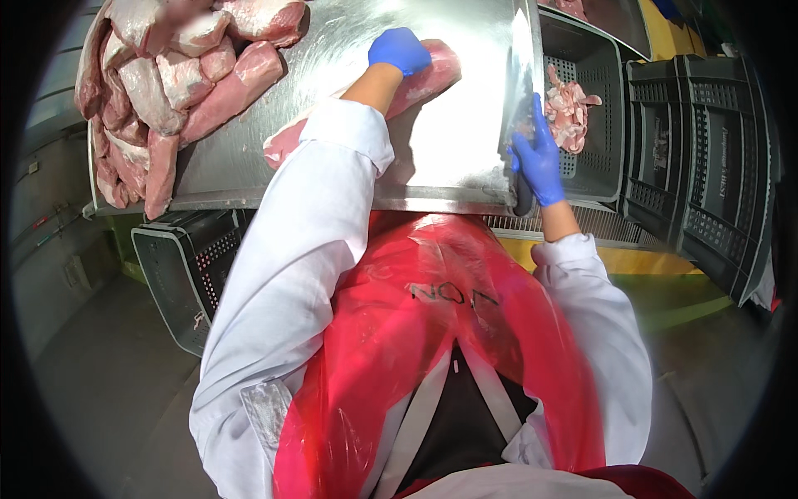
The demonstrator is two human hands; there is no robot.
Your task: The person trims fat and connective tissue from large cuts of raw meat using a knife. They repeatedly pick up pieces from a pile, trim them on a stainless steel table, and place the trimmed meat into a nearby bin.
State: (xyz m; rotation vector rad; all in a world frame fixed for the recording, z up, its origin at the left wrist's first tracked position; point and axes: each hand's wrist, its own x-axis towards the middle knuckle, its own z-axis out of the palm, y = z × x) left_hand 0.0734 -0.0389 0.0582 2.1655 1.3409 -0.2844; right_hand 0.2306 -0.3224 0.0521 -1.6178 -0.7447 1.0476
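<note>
My left hand [401, 51], in a blue glove, is closed on the upper side of a long pink piece of meat [438, 66]. The meat lies slantwise on a shiny metal table [341, 29], and my sleeve covers part of it. Out at the table's right edge, my gloved right hand [540, 158] is closed around a knife [523, 195]. Its dark handle end shows below the palm, and my index finger stretches forward. The blade is hard to tell from the bright metal rim.
Large pieces of meat [158, 91] are heaped at the table's left. Right of the table, a grey crate [605, 125] holds pale trimmings [569, 108]. More dark crates [715, 166] stand farther right. Another crate [170, 266] sits below the table's left front edge.
</note>
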